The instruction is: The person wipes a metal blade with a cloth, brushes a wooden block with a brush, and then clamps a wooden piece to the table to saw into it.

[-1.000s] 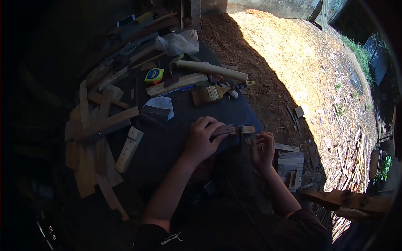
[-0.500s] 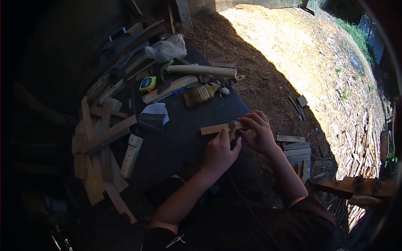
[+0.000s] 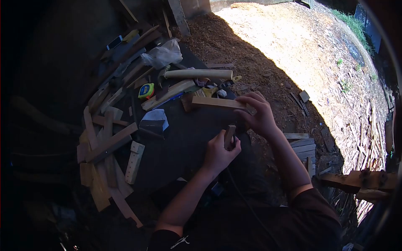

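My right hand [image 3: 257, 113] grips the right end of a pale wooden strip [image 3: 213, 102], which is raised and points left over the bristles of a paintbrush [image 3: 205, 93]. Lower down, my left hand [image 3: 221, 154] is closed around a short wooden piece [image 3: 229, 134] that stands up between thumb and fingers. The two pieces are apart. A hammer [image 3: 197, 74] lies beyond the strip, and a yellow-green tape measure [image 3: 146, 90] rests to its left.
Many wood strips [image 3: 111, 144] are piled on the left of the dark table [image 3: 176, 144], beside a block with holes [image 3: 134, 162]. A plastic bag [image 3: 163, 54] lies at the back. Stacked wood [image 3: 303, 150] is on the ground at the right.
My right hand has lifted the pale strip up and away from the short piece in my left hand. My left hand stays low. The view has shifted slightly.
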Demonstrator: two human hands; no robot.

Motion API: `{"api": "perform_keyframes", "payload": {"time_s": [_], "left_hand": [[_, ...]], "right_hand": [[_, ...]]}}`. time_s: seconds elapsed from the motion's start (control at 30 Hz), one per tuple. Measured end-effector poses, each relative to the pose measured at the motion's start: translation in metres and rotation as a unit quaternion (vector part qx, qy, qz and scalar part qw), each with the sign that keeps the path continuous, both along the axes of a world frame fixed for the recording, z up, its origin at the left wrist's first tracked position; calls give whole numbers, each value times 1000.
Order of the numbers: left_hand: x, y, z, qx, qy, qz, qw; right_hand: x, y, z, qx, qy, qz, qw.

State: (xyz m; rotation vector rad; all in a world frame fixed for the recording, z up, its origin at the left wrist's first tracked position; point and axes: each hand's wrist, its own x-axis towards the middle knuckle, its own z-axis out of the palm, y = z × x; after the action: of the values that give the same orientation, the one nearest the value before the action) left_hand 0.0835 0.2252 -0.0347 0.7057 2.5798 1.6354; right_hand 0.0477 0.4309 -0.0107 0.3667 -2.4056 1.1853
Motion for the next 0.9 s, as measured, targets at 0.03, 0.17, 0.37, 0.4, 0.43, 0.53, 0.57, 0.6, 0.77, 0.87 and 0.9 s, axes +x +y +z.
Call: {"api": "perform_keyframes", "payload": {"time_s": [0.03,0.17,0.37,0.4,0.43,0.53,0.57,0.6,0.77,0.87,0.9], "left_hand": [[0,0,-1,9,10,-5,1000],[0,0,-3,7,-1,-1,1000],[1,-3,0,9,-15,-6,1000],[1,-2,1,4,-10,-9,1000],[1,-3,2,-1,-4,-15,1000],[-1,0,0,-5,15,-20,1000],[-1,0,0,-4,22,-15,1000],[-1,0,0,-11,29,-25,999],[4,-2,-1,80,-117,-52,989],[3,-5,-3,82,-136,-72,985],[3,-5,-1,74,-130,-75,986]], "right_hand": [[-6,-5,8,-7,-8,41,999],[-20,-24,29,-44,25,48,998],[16,-1,27,-128,-197,183,955],[21,-2,25,-127,-180,186,957],[27,-2,24,-126,-162,187,961],[35,-7,24,-169,-191,140,957],[39,-7,21,-208,-215,139,944],[41,-9,16,-247,-238,140,929],[49,1,9,-387,-193,50,900],[50,30,-5,-474,-182,-82,857],[53,34,-11,-475,-196,-124,849]]}}
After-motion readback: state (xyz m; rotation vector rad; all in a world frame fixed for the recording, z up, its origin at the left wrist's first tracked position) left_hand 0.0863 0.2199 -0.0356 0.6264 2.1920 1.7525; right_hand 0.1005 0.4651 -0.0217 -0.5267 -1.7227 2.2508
